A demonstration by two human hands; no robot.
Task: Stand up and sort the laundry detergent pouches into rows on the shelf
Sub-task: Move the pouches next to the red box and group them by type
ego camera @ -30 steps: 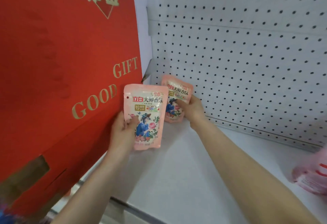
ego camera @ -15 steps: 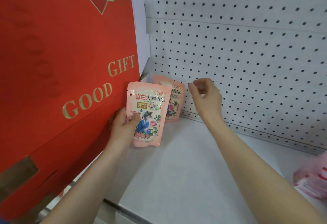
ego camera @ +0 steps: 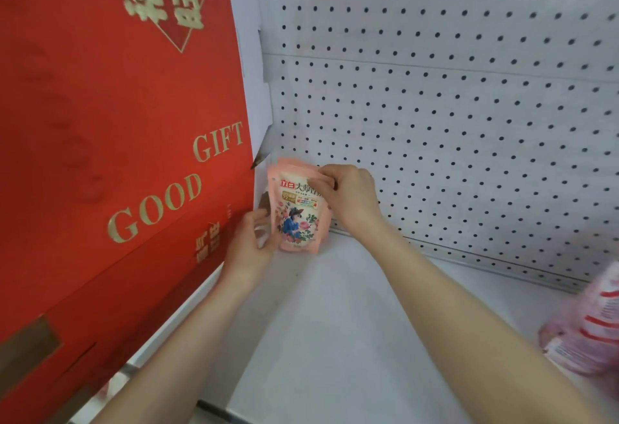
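A pink detergent pouch (ego camera: 298,216) is held upright at the back left corner of a white shelf (ego camera: 335,340), just in front of the pegboard back panel (ego camera: 452,122). Its lower left edge is gripped by the left hand (ego camera: 249,242), and its top right corner is pinched by the right hand (ego camera: 351,197). Whether its base rests on the shelf cannot be told. A second pouch (ego camera: 289,163) is seen directly behind it, with only the top edge showing. A large red gift box (ego camera: 117,105) lettered "GOOD GIFT" is stood at the left. More pink pouches (ego camera: 589,323), blurred, are seen at the right edge
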